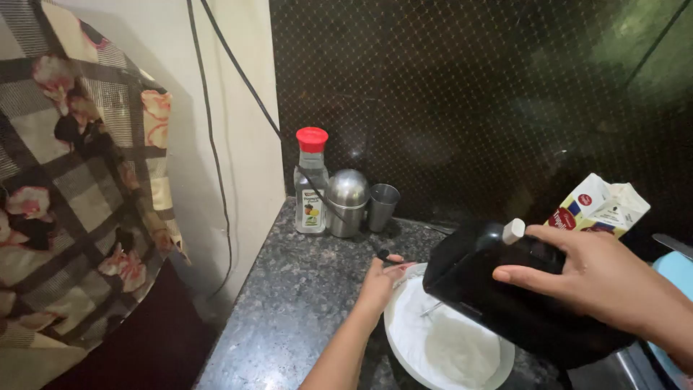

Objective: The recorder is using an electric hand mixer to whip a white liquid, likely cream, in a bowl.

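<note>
A home kitchen here: a speckled dark granite counter in a corner, a red-capped bottle, steel shaker and steel tumbler lined against the dark wall, a black hand mixer over a white bowl.
</note>
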